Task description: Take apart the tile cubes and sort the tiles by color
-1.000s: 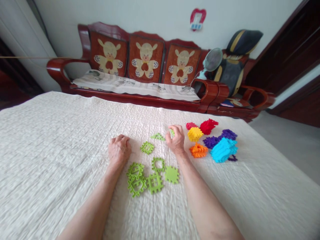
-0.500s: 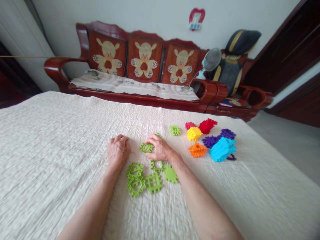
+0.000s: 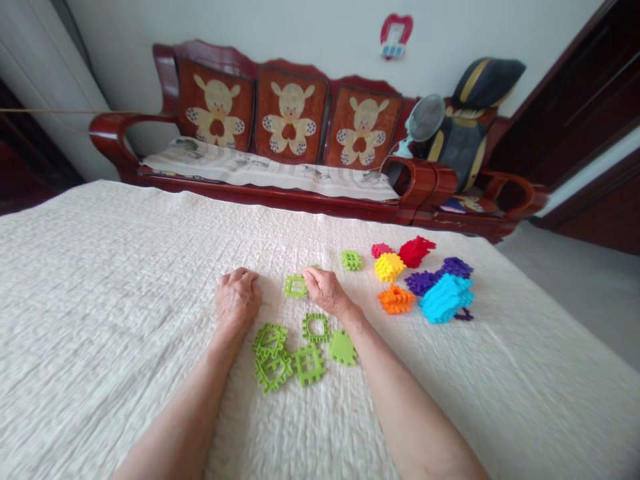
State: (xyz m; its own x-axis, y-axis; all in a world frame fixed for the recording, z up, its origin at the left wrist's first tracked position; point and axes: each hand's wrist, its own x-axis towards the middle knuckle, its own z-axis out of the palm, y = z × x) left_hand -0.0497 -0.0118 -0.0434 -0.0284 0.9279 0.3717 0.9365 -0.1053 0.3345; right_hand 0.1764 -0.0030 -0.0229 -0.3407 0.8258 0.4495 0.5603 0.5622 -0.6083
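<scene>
My right hand [image 3: 324, 291] pinches the right edge of a light green interlocking building tile [image 3: 296, 286] with a window-like cutout. Part of another green piece shows just behind its fingers. My left hand [image 3: 237, 295] rests on the cloth to the left, its fingers curled in and nothing seen in it. Nearer me lie several loose green tiles: one with a round opening [image 3: 315, 327], a solid one [image 3: 343, 348], one with a cross-barred window [image 3: 309, 365], and two overlapping ones with patterned cutouts [image 3: 272, 369]. A small stack of green tiles [image 3: 351, 260] sits beyond my right hand.
At the right stand stacks of tiles in yellow [image 3: 389, 267], orange [image 3: 396, 299], red [image 3: 417, 252], purple [image 3: 421, 283] and light blue [image 3: 447, 299]. A white quilted cloth [image 3: 125, 287] covers the table. Behind it is a wooden sofa [image 3: 285, 189] with a small fan [image 3: 425, 119].
My right hand has shifted slightly up and to the right, and the green tile in it has turned to face me more. The round-opening tile is uncovered more. My left hand stays put.
</scene>
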